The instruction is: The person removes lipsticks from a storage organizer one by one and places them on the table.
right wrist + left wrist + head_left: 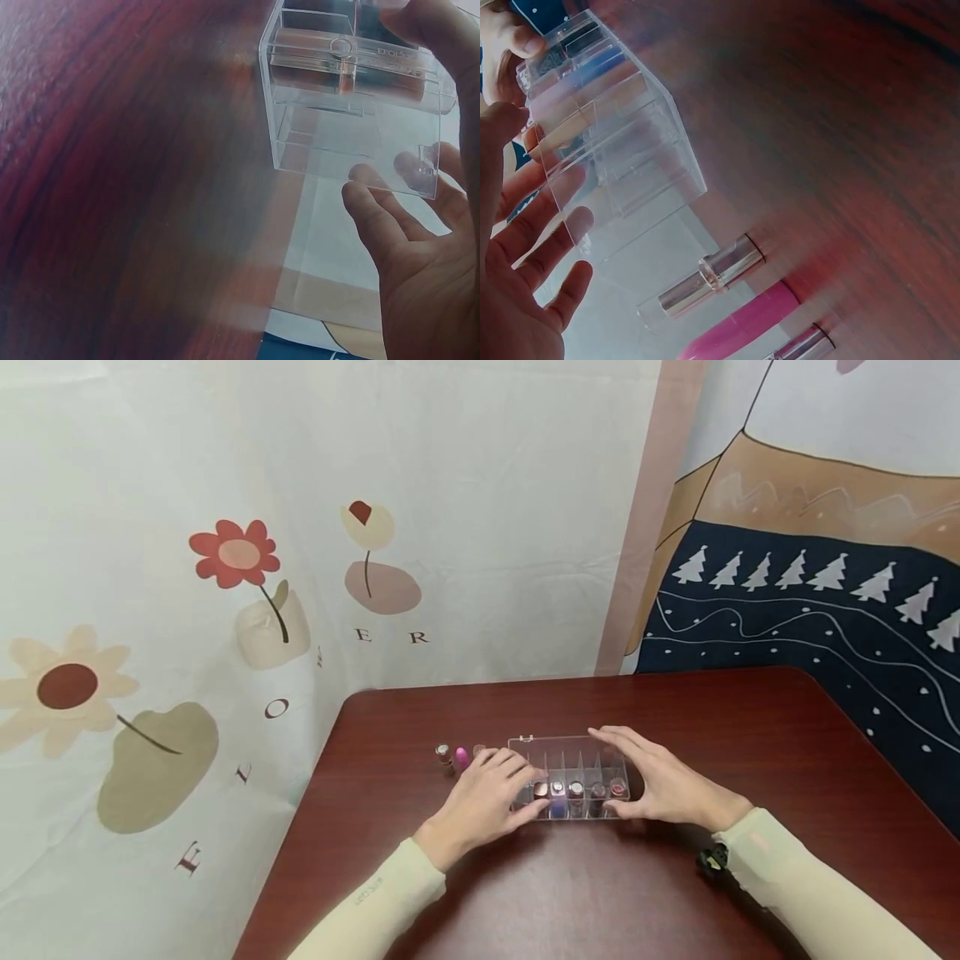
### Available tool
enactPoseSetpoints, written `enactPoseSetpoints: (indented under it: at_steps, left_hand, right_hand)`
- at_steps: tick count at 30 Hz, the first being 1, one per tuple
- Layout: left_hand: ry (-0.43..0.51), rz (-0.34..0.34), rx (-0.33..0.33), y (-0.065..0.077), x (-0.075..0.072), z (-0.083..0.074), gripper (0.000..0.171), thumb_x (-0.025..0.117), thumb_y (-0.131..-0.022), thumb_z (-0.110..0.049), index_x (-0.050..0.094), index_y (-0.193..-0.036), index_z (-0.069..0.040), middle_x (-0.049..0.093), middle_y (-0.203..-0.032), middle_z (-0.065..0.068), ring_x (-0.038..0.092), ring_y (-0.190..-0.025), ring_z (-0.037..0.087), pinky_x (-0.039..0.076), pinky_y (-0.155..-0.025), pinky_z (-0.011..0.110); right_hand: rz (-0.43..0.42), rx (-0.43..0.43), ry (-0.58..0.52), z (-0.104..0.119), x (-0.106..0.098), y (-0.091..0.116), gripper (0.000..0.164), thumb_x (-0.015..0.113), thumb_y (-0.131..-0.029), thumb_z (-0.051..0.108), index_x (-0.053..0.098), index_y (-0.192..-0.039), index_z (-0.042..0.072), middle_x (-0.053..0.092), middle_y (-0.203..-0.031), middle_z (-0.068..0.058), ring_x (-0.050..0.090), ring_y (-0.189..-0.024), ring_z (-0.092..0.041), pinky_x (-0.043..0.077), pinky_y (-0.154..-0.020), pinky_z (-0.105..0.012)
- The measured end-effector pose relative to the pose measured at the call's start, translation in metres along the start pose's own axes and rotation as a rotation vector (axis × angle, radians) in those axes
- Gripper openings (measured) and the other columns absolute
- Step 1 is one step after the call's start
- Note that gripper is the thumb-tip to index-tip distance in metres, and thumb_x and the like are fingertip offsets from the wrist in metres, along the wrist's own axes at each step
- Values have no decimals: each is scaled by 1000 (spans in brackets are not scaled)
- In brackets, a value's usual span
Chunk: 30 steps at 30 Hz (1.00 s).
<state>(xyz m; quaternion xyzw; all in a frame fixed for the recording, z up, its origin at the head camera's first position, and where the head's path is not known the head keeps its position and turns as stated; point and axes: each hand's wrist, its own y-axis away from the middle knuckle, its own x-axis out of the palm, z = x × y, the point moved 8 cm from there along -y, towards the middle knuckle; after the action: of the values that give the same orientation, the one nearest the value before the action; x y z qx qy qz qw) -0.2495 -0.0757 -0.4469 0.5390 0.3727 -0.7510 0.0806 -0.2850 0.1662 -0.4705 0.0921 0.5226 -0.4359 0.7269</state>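
Note:
A clear plastic lipstick organizer [567, 757] stands on the table between both hands. Several lipsticks [576, 789] stand upright in its front compartments, while the back compartments look bare. My left hand [483, 793] holds the organizer's left end, thumb at the front and fingers spread along the side and back. At the other end, my right hand [671, 781] grips it with the thumb near the front corner and fingertips at the back corner. Through the clear wall in the right wrist view shows a lipstick with a clear cap [386, 71].
Left of the organizer, behind my left hand, stand a metallic lipstick [716, 274], a bright pink tube [746, 319] and another metallic tube [806, 346]. The dark red wooden table [750, 735] meets printed cloth hangings [487, 635] at its back and left.

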Motion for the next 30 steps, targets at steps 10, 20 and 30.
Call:
enactPoseSetpoints:
  at_steps: [10,20,30]
  left_hand:
    - [-14,39,-21,0,3,4,32,84,-106,-52,84,-124,-25,83,-114,-10,77,-114,17,61,-103,38]
    - [-4,37,-22,1,4,-1,25,82,-109,-48,86,-121,-26,84,-112,-11,76,-112,15,61,-103,36]
    - [-7,41,-30,2,1,-9,23,81,-110,-46,85,-121,-26,83,-111,-11,77,-111,15,61,-104,37]
  right_hand:
    - [13,23,-13,-2,0,-3,115,107,-81,28,45,-177,15,55,-174,-8,69,-146,-29,65,-116,-60]
    - [20,21,-29,-1,0,0,116,107,-83,30,42,-179,21,54,-174,-6,71,-142,-25,66,-115,-58]
    - [2,-9,-12,2,-2,5,115,106,-82,29,44,-178,18,55,-174,-8,69,-146,-27,65,-115,-58]
